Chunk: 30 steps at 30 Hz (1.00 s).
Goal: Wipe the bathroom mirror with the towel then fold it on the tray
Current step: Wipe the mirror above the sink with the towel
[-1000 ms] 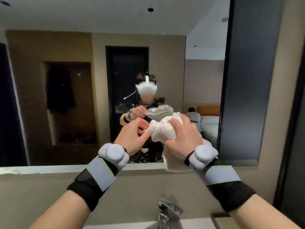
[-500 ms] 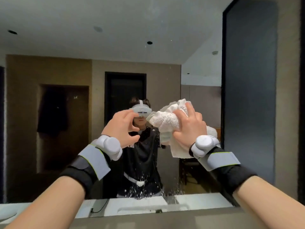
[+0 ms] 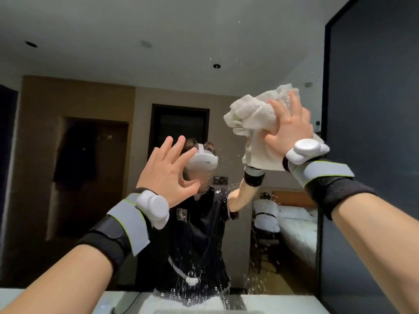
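White towel point(image 3: 256, 114) bunched in right hand point(image 3: 289, 125), upper right, at mirror point(image 3: 102, 64). Left hand point(image 3: 167, 171) splayed, empty. Droplets remain; wiping barely begun, folding not started.

the room around me is dim, with a greenish-grey cast over everything; the ceiling point(image 3: 158, 30) is the palest area, washed by soft light whose source i cannot place, and its small recessed spots look dark. my forearms and both hands catch even, warm light from the front, with little hard shadow. the towel point(image 3: 260, 114) in my right hand point(image 3: 292, 125) is the brightest thing, its folds slightly soft. water drops on the mirror point(image 3: 226, 200) glint white. the wide lens bends the straight edges at the right, and my near forearms blur.
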Motion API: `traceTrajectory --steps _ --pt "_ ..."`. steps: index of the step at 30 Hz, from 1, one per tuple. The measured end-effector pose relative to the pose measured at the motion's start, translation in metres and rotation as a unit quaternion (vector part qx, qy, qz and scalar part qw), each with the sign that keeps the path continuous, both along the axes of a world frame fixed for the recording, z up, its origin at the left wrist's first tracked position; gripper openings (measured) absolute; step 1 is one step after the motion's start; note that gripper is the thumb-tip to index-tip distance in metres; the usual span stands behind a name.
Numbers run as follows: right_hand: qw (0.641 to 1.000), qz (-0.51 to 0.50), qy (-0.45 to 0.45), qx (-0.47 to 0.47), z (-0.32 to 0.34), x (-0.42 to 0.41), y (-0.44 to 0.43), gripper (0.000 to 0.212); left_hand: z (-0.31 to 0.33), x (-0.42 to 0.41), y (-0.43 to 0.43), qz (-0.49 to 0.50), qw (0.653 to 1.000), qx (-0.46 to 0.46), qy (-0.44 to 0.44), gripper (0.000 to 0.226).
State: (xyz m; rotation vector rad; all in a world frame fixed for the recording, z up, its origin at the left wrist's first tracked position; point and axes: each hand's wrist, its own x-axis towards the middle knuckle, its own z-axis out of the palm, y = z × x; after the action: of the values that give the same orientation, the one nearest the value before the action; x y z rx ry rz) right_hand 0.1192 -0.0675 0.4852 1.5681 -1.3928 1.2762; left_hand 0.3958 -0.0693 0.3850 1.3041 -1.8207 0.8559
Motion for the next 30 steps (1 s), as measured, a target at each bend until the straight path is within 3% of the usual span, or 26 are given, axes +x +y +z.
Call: traceTrajectory --steps 2,12,15,23,30 --pt "1.0 -0.005 0.005 0.023 -0.005 -0.002 -0.008 0.079 -0.001 0.003 -0.001 -0.005 1.0 -0.001 -0.005 0.08" --pt "0.992 -0.037 -0.116 -0.02 -0.016 0.055 -0.018 0.079 -0.001 0.002 -0.003 -0.017 1.0 -0.01 0.0 0.08" --pt "0.991 -0.047 -0.113 -0.053 -0.018 0.082 -0.022 0.08 -0.001 0.001 -0.003 -0.025 1.0 -0.006 0.01 0.079" --pt "0.997 -0.036 0.008 -0.068 -0.029 0.126 -0.023 0.086 0.002 -0.003 0.004 -0.037 0.999 0.003 0.018 0.077" --pt "0.982 0.0 0.139 -0.125 -0.052 0.112 -0.03 0.084 0.005 -0.003 0.017 -0.061 0.996 -0.053 0.04 0.048"
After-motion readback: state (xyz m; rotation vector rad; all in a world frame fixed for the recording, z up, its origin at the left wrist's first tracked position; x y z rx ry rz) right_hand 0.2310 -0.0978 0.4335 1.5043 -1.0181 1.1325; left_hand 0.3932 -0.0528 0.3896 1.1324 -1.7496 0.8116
